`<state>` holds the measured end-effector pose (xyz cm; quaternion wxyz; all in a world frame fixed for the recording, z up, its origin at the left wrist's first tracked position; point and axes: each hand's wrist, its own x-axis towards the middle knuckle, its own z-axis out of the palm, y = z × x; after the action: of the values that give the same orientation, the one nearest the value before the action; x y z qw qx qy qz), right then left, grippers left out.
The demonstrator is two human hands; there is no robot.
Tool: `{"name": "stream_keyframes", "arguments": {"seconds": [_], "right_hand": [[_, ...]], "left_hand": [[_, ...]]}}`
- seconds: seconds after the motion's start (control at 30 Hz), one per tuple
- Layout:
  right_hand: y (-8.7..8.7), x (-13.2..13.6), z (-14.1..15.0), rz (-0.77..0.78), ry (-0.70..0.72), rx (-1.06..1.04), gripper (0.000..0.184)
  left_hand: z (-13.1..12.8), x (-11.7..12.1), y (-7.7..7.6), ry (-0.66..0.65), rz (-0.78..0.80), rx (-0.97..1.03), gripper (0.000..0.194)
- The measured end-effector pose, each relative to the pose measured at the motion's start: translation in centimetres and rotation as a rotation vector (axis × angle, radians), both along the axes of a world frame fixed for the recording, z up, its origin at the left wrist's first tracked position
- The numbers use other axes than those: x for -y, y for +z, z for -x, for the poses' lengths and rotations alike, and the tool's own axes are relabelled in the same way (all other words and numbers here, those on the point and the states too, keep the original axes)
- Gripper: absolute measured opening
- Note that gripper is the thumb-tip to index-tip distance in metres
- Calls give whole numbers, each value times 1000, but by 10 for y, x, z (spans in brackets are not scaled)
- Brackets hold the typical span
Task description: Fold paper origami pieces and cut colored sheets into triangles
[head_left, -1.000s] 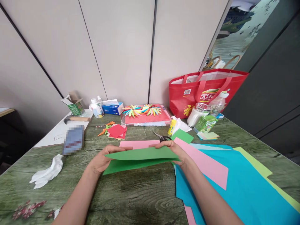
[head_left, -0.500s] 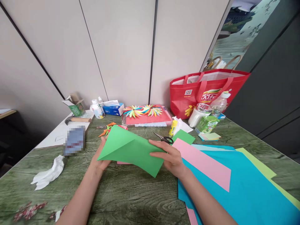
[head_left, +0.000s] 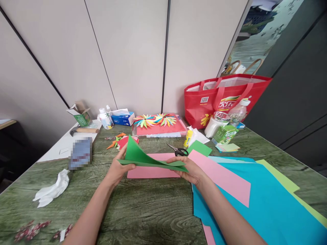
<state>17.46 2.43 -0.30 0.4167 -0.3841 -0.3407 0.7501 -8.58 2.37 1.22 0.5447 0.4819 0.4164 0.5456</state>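
Observation:
Green paper, loosely doubled over with one flap curling up at the left, is held above the table between both hands. My left hand pinches its left end, thumb on the near side. At the other end my right hand has its fingers closed around the paper's edge. Beneath it a pink paper strip lies flat on the table. Just beyond my right hand are black-handled scissors, a yellow glue stick and a small green paper piece.
Large blue sheets cover the right side, with a pink strip on top. Folded paper stars rest on a red pack at the back. A red bag stands behind. Crumpled tissue and a hammer lie left.
The green paper tipped up to show its broad face, then came back nearly edge-on, uncovering more of the pink strip. Both hands kept hold of it, their fingers shifting.

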Motion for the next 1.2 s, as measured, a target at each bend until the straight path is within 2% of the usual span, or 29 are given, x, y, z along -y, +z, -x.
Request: {"name": "stream_keyframes", "arguments": {"seconds": [0.07,0.17,0.27,0.33,0.4,0.47,0.57,0.7,0.77,0.9,1.2], "right_hand": [[-4,0,-1,21,20,28,17],[-3,2,1,-66,37,7,24],[3,3,5,-242,-10,-42,45],[7,4,6,-384,-72,-18,61],[7,4,7,-486,-138,49,69],[4,4,9,-482,-229,147,67],[-1,3,11,-393,-336,245,48],[-3,2,12,-377,-384,238,40],[-1,2,12,-377,-397,252,40],[-1,4,12,-355,-395,245,41],[-6,5,15,-312,-399,231,41]], "left_hand": [[0,0,-1,19,52,-25,63],[-1,-1,-1,114,129,-25,39],[-2,-3,-4,206,132,-10,41],[-2,-3,-7,243,125,-20,42],[-3,-4,-9,254,110,-62,41],[-4,-3,-10,233,94,-99,38],[-6,1,-5,145,113,-96,36],[-8,6,6,-18,143,-32,38],[-7,7,9,-50,131,15,43],[-7,4,7,21,109,71,50],[-9,3,4,164,155,53,37]]}}
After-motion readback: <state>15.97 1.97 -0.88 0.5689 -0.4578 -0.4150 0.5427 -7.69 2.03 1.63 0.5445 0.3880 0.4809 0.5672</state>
